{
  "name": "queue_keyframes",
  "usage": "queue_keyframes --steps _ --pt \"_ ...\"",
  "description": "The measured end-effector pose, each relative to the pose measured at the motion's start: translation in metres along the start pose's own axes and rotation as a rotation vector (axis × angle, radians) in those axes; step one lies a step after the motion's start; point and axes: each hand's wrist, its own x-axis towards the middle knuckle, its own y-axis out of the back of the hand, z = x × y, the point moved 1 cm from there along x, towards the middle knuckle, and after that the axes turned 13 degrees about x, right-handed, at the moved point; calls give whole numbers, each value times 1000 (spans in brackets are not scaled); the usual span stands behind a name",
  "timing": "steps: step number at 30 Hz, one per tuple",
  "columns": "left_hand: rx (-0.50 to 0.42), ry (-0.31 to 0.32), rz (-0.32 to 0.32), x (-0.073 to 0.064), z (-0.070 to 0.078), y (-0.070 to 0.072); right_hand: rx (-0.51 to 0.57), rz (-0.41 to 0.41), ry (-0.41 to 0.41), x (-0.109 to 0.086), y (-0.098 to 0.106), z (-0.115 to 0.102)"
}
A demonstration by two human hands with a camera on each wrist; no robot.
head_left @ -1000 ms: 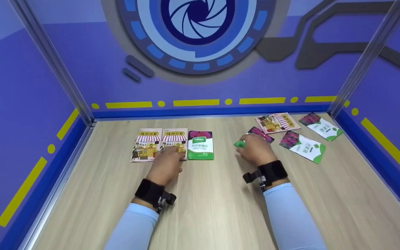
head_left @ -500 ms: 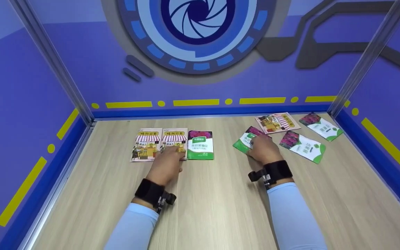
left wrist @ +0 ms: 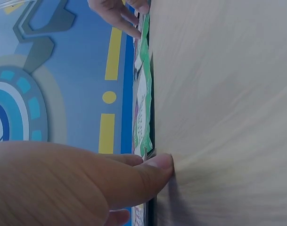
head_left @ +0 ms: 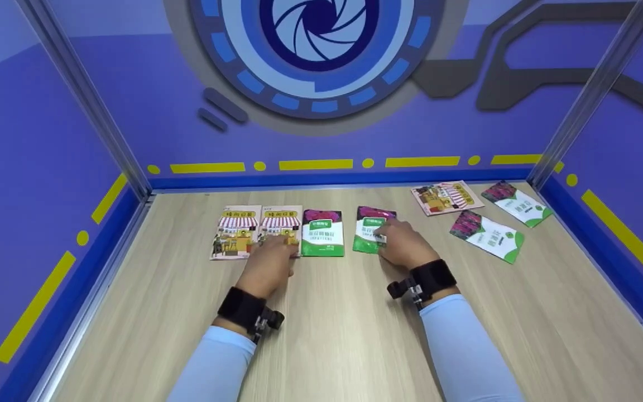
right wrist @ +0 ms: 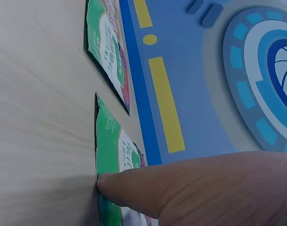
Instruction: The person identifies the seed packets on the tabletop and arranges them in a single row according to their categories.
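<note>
Packets in a row, starting at the left with a shop packet (head_left: 235, 231), flat on the table (head_left: 321, 335). Right beside it sits a second shop packet (head_left: 281, 220), and the left hand (head_left: 265, 265) lies over its near part, fingers resting loosely, thumb down at the near edge, no clasp to be seen. A light, even press suits this side: enough to anchor the row without skidding it. Next along, a green packet (head_left: 322, 233), squared up just beside that hand.

Now a narrow strip of table, and here's the held packet (head_left: 368, 228)! The right hand (head_left: 411, 245) pinches it at its near right part, so most of it lies left of and beyond the grip, its left side facing the row. Good work here probably means keeping it low, near edge level with its neighbour; a hard shove could ride one over the other.

Farther right, all askew: a loose shop packet (head_left: 447, 198), a near flower packet (head_left: 487, 237), a far flower packet (head_left: 517, 204) by the corner.
</note>
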Motion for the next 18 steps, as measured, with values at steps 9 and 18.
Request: queue_keyframes --steps 9,18 --pt "-16 0 -17 0 0 1 -17 -52 42 0 -4 -8" --pt "-16 4 -25 0 0 0 1 -75 56 -1 -8 -12"
